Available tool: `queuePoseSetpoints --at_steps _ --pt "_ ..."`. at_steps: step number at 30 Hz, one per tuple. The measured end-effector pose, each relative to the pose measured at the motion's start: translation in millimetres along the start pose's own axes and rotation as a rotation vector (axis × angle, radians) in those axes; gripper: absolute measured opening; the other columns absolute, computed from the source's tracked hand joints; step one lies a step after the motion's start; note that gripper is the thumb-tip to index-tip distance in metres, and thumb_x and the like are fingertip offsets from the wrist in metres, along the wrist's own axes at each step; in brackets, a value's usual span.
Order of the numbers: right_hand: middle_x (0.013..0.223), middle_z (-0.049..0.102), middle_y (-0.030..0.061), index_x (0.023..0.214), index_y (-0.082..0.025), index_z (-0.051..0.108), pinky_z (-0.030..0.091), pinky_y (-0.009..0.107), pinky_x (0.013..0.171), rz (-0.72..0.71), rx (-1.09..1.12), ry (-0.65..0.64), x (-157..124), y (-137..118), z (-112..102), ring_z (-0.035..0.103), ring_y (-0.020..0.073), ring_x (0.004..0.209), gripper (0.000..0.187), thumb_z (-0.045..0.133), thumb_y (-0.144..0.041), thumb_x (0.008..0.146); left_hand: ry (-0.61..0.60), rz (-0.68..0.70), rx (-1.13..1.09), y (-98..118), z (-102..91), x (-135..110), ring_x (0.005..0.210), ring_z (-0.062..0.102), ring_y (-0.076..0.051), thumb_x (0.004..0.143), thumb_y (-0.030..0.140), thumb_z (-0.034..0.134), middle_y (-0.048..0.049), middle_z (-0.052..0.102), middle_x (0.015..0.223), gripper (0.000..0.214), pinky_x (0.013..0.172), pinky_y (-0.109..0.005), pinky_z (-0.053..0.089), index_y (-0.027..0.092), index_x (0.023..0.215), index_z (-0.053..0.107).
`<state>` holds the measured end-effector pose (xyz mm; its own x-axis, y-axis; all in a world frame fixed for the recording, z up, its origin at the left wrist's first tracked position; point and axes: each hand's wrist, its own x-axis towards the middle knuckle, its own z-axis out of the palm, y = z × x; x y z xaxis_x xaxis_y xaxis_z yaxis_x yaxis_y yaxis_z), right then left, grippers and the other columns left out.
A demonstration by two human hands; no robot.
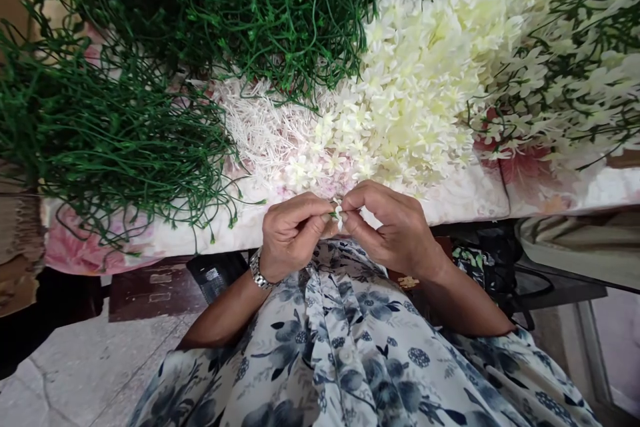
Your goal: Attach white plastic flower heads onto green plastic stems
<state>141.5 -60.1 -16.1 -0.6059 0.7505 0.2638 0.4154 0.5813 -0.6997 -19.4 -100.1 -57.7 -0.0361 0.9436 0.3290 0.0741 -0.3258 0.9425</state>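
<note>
hands together just below the near edge of the table (465, 203), above a lap in a blue-flowered dress (350, 353). left hand (293, 235) curled, thumb and forefinger pinched on the short green stem end of a small white flower (339, 215); metal wristwatch (258, 271) on that wrist. right hand (397, 230) curled the same way, fingertips closed on the same small white flower from the other side, knuckles up toward the camera. flower caught between the two sets of fingertips, mostly hidden, only a few pale petals and a bit of green showing; bloom and stem joined or separate, impossible to tell.

beyond the hands, on a pink-flowered tablecloth (530, 173): heap of cream-white blossoms (425, 73) straight ahead and off to the upper right, nearest petals just beside the fingers. white spiky sprigs (255, 123) to the left of that heap, touching it. tangled green stems (115, 140) in a mound at the left, trailing over the table edge, with more of the same across the top. at the far right, green stems with blossoms on them (570, 80), lying across the cloth.

pale stone floor (70, 367) at the lower left, dark clutter under the table.
</note>
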Motion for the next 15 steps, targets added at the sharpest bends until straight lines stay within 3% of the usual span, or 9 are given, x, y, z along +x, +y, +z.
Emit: queuePoseSetpoints --at_steps 15 --pt "0.07 0.056 0.0007 0.081 -0.018 0.05 0.044 0.022 0.061 0.027 -0.077 0.071 1.0 -0.7 7.7 0.055 0.0107 0.068 0.009 0.049 -0.009 0.08 0.042 -0.029 0.129 2.6 3.2 3.1 0.056 0.053 -0.008 0.078 0.01 0.054 -0.0003 0.058 0.062 0.01 0.053 -0.02 0.042 0.014 0.078 0.064"
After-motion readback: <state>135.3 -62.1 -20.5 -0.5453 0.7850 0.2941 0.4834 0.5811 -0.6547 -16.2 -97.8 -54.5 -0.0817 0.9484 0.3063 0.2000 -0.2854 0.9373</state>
